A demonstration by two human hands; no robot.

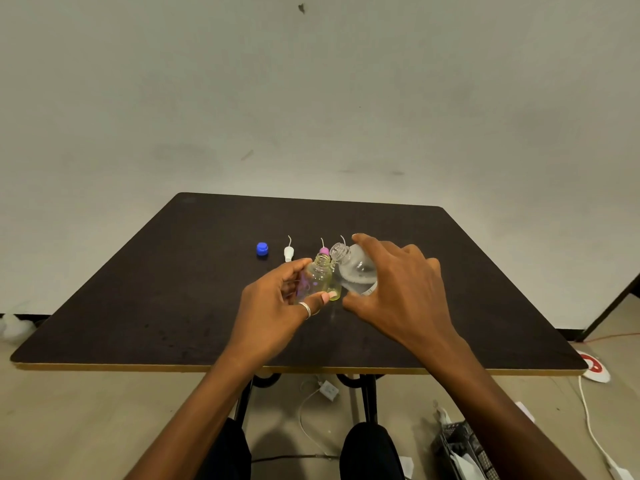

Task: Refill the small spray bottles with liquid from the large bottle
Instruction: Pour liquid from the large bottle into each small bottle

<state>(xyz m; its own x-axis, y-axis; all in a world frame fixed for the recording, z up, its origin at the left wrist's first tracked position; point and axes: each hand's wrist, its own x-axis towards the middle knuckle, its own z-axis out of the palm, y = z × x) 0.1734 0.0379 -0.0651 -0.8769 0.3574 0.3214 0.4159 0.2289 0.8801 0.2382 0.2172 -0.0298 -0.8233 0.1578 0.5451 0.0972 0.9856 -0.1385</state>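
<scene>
My left hand point(277, 299) grips a small clear bottle point(320, 275) with an open threaded neck, upright near the middle of the dark table point(138, 306). A second small yellowish bottle point(335, 289) stands right beside it, partly hidden by my thumb. My right hand point(394, 289) holds the large clear bottle point(353, 268), tilted left so its open mouth hangs next to the small bottle's neck. A pink spray head point(323, 250) and another spray tube point(343, 240) lie just behind. A white spray head point(288, 252) and the blue cap point(262, 248) lie further left.
The table's near edge point(311, 368) runs just ahead of my knees. On the floor lie a white cable with an adapter point(329, 389), a dark crate point(460, 448) at the right and a red-and-white disc point(594, 367).
</scene>
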